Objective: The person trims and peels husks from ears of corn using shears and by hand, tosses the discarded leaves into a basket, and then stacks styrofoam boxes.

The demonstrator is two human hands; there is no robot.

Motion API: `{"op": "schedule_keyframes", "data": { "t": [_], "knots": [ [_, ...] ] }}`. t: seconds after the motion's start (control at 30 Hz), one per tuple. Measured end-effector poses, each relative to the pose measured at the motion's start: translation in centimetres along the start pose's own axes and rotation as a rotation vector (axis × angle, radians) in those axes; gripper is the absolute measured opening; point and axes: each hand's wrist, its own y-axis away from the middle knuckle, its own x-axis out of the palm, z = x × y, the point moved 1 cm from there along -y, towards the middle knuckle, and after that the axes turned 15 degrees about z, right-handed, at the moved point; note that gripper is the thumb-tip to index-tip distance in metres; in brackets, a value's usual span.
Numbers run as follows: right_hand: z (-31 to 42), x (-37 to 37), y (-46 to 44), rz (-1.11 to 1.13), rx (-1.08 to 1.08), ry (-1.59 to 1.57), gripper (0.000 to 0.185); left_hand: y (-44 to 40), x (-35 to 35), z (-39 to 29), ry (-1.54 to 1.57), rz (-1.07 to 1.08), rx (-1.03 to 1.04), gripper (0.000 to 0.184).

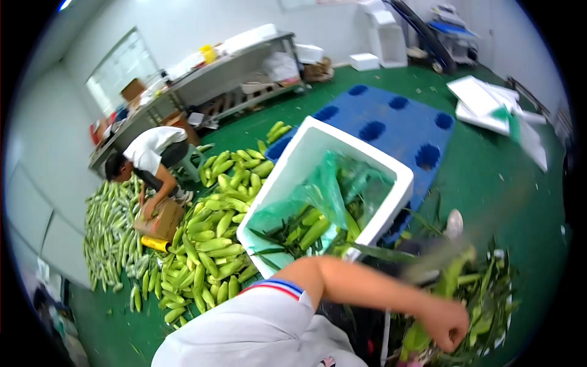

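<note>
My left hand (443, 323) reaches across to the lower right, its fingers curled into a fist; what is inside it cannot be made out. Just above it stands a green corn ear with leaves (451, 275), partly blurred. Under its wrist side lies another green husk (416, 339), with a small pinkish patch at the bottom edge that is too unclear to name. Loose husks and leaves (489, 306) are heaped around the hand. A long blurred streak runs above them. My right hand does not show.
A white foam box (400, 183) with green plastic and corn stands on a blue pallet (391, 110). Corn ears (214, 244) are piled left of it. A person (153, 150) bends over a cardboard box (165, 220). White foam pieces (477, 98) lie at the right.
</note>
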Motion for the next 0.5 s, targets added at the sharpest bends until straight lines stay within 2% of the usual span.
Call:
{"op": "schedule_keyframes", "data": {
  "t": [0.03, 0.07, 0.13, 0.2, 0.23, 0.27, 0.33, 0.4, 0.47, 0.5],
  "knots": [
    [0.0, 0.7, -0.4, -0.043, -0.031, -0.011, 0.084, 0.6, 2.5, 0.7, 0.58, -0.118, 0.123, 0.026],
    [-0.3, 1.0, -0.7, -0.079, -0.056, -0.026, 0.084, 2.5, 4.3, 0.6, 0.861, -0.225, 0.174, 0.021],
    [-1.1, 1.2, -0.9, -0.141, -0.075, -0.076, 0.083, 7.2, 7.2, 2.3, 1.075, -0.519, -0.066, 0.027],
    [-2.3, 1.3, -0.1, -0.215, -0.067, -0.157, 0.082, 7.5, 10.3, 7.3, 0.959, -1.065, -0.072, 0.03],
    [-2.7, 1.5, 0.2, -0.231, -0.076, -0.203, 0.081, 7.0, 10.2, 7.0, 0.929, -1.082, -0.084, 0.037],
    [-1.5, 2.5, 0.7, -0.23, -0.113, -0.199, 0.073, 6.7, 9.0, 6.4, 0.911, -1.081, -0.097, 0.043],
    [1.8, 4.7, 1.0, -0.172, -0.188, -0.231, 0.058, 5.4, 8.6, 7.5, 0.938, -1.091, -0.244, 0.043],
    [3.3, 5.2, 1.3, -0.164, -0.198, -0.266, 0.049, 5.3, 7.3, 8.0, 1.289, -0.972, -0.212, 0.048],
    [3.8, 4.7, 1.9, -0.171, -0.154, -0.29, 0.045, 3.4, 6.0, 6.1, 1.538, -0.951, -0.253, 0.055],
    [2.9, 4.1, 2.2, -0.199, -0.218, -0.236, 0.046, 2.8, 6.3, 6.7, 1.623, -0.909, -0.238, 0.063]
  ]
}}
